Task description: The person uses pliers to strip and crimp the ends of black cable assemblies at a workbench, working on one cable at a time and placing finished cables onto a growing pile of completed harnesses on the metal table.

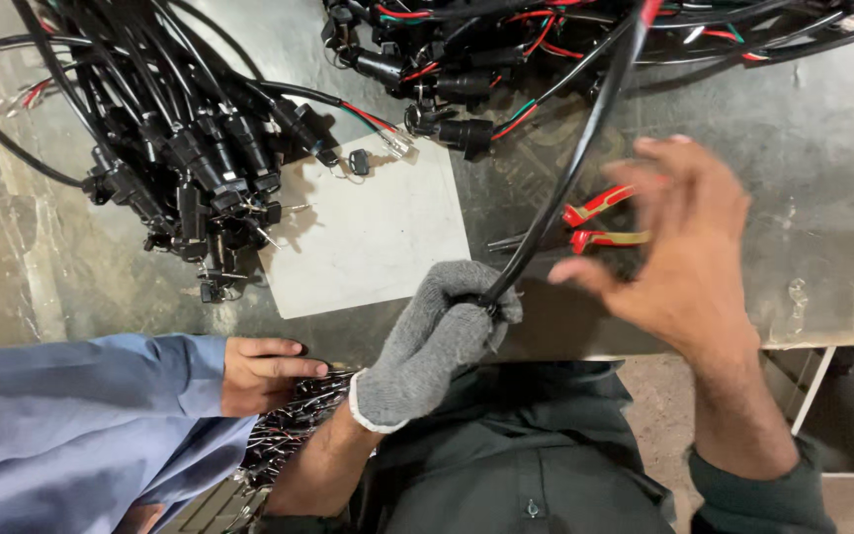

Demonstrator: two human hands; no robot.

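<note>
The grey metal surface [822, 119] carries a heap of black wired connectors [190, 148] at its far left corner and a white square sheet [368, 232] near its front edge. My gloved left hand [432, 341] grips a thick black cable [565, 178] over that edge. My bare right hand [679, 242] hovers spread wide above red-handled pliers [600, 220].

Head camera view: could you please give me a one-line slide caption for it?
Gloved left hand grips a black cable over a metal bench; bare right hand open above red-handled pliers.
</note>
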